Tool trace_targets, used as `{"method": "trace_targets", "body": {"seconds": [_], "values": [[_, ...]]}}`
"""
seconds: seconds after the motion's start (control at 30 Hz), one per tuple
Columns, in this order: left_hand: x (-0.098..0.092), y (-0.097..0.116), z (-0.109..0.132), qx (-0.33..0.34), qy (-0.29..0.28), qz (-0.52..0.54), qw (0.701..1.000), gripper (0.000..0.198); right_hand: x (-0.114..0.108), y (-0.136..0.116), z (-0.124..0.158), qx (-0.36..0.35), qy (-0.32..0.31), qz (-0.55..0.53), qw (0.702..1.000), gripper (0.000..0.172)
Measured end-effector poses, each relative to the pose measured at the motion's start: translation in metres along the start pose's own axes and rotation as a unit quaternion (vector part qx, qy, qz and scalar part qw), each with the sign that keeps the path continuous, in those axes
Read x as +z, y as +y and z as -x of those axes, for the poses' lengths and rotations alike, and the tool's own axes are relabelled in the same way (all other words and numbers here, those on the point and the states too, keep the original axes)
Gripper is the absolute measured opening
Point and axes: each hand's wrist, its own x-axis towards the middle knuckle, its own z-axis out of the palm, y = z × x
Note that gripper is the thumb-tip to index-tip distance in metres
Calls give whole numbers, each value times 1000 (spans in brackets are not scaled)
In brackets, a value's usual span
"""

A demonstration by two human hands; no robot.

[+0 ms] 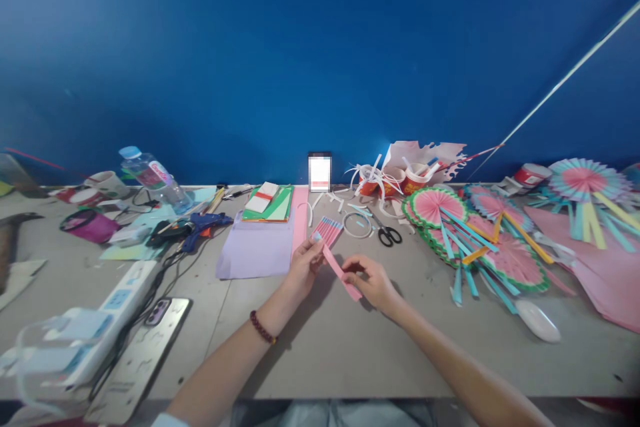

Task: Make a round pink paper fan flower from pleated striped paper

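Note:
Between my hands is a pleated paper fan piece (329, 230), pink with bluish stripes at its far end. A pink paper strip (336, 265) runs from it toward me and to the right. My left hand (306, 261) pinches the near end of the pleated paper where the strip joins it. The fingers of my right hand (369, 280) are closed on the strip's lower part. Just beyond lie a pale ring (357, 225) and black-handled scissors (389, 235) on the table.
Finished paper fans (436, 205) with coloured strips cover the right side, beside a white spoon-like piece (539, 321). Purple paper (255, 250), a blue glue gun (203, 230), a power strip (117, 307), a phone (143, 353) and a bottle (156, 177) are on the left. Paper cups (415, 181) stand behind.

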Motion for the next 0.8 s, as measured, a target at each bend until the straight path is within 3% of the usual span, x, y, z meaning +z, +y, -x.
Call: {"method": "trace_targets", "body": {"seconds": [0.13,0.4,0.63,0.8], "values": [[1,3,0,18,11,-10,1000,36,-2,0,0,-11,-6,-14,1000,28],[-5,5,-5,53,30,0,998,38,-2,-1,-3,67,-49,-129,988,33],[-3,11,-4,26,48,22,998,34,-4,-1,-4,8,-26,18,999,16],[-2,13,-5,34,67,30,997,33,-5,3,0,-72,-15,145,987,15]]}}
